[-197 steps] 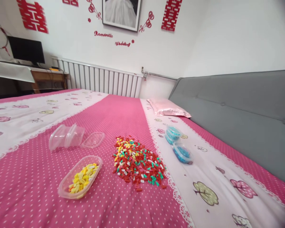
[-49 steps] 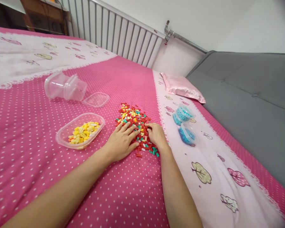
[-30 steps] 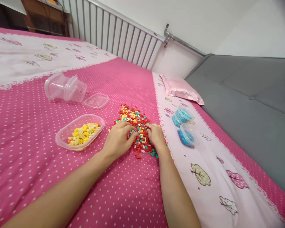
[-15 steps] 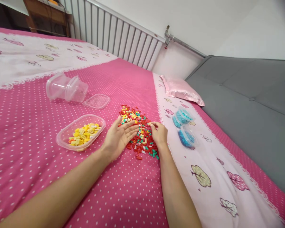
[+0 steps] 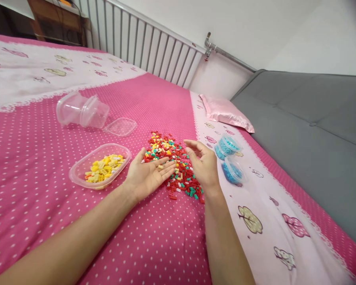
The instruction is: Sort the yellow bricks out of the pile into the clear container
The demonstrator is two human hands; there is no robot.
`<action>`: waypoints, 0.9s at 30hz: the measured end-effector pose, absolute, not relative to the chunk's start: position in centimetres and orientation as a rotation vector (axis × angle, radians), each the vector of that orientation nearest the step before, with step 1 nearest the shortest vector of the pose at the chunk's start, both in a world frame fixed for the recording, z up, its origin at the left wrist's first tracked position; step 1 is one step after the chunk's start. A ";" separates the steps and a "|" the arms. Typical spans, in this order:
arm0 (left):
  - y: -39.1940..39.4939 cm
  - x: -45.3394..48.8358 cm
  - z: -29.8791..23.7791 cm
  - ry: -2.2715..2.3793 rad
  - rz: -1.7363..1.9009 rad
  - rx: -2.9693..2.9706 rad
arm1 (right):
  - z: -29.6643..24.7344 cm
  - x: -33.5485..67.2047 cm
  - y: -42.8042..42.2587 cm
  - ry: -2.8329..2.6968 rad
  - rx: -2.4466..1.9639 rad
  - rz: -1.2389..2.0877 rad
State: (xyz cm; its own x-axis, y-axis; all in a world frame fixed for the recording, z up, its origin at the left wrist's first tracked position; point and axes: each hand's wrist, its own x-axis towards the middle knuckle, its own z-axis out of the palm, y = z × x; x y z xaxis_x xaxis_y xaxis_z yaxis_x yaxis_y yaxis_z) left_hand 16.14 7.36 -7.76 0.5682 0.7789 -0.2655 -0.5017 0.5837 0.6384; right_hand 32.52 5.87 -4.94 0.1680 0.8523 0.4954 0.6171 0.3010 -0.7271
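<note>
My left hand (image 5: 148,174) lies palm up beside the pile, its fingers stretched out flat. A small pale yellow toy brick (image 5: 160,167) rests loose on those fingers. Over the right side of the pile is my right hand (image 5: 204,164), thumb and fingers apart, with nothing visible between them. The pile of small toy bricks (image 5: 180,174) is mostly red, mixed with yellow, green and white ones, and my hands cover part of it. Left of my left hand stands a clear plastic tub (image 5: 77,174) holding yellow bricks (image 5: 105,168).
Clear empty containers (image 5: 83,111) lie on their side at the back left, near a clear lid (image 5: 121,126). Tubs of blue pieces (image 5: 228,145) stand on the right. Beyond are a pink pillow (image 5: 227,113) and a grey headboard (image 5: 308,134). Pink dotted bedding (image 5: 154,245) lies beneath everything.
My right hand has moved slightly right, and its thumb and fingers have parted from a pinch. The yellow brick now shows lower on my left fingers, and that hand has shifted slightly.
</note>
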 end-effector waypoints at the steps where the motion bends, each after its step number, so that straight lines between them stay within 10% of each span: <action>1: 7.4 16.1 -7.7 0.579 0.808 0.530 | -5.1 32.8 6.0 -1.507 -1.458 0.239; 10: 7.5 16.1 -7.9 0.566 0.884 0.510 | -8.5 34.1 7.2 -1.760 -2.211 0.102; 27: 7.5 16.0 -7.3 0.484 0.907 0.242 | -11.2 34.8 8.6 -1.750 -2.190 0.001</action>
State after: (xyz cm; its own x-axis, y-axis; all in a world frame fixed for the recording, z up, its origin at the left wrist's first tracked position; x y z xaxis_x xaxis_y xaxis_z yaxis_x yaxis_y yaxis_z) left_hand 15.95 7.52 -7.30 0.5186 0.8011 -0.2987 -0.6943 0.5985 0.3997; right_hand 34.83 8.57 -11.22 0.2425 0.9479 0.2066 0.9476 -0.1859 -0.2597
